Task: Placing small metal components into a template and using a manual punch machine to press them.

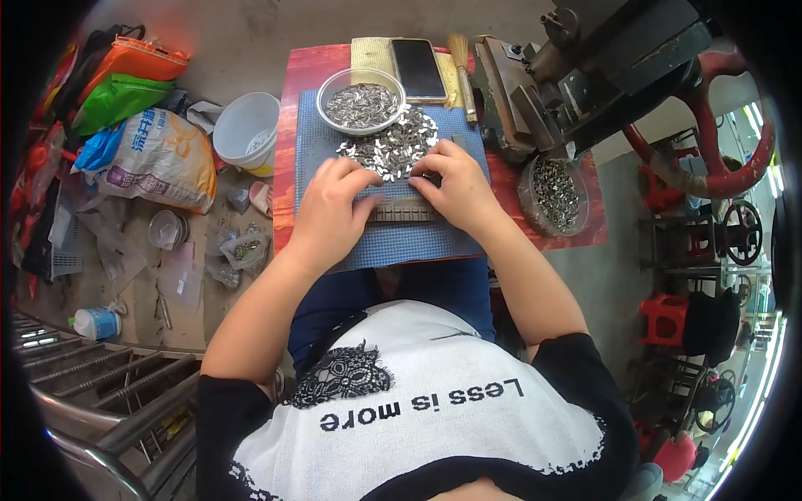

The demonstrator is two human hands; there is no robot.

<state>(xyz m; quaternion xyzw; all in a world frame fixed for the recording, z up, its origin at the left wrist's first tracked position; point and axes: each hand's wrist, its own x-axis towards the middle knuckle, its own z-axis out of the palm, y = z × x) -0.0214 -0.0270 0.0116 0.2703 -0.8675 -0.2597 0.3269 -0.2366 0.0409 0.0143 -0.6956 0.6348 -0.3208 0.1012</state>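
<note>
A slotted metal bar (407, 214) lies across the blue ribbed mat (322, 236) just in front of me. My left hand (332, 203) is at its left end, with the thumb against the bar and the curled fingers apart from it beside the pile. No object shows between them. My right hand (455, 185) is above the bar's right end, thumb and forefinger pinched together; whatever they hold is too small to make out. Beyond the fingers spreads a pile of small metal pieces (401, 149), bright and dark. A clear round tub (321, 114) of slim metal pieces stands behind it.
A phone (418, 70) and a small straw brush (461, 71) lie at the table's far side. On the right are a heavy hand press (535, 108) and a clear container (554, 199) of metal parts. A white bucket (247, 134) and stuffed sacks (159, 163) stand left.
</note>
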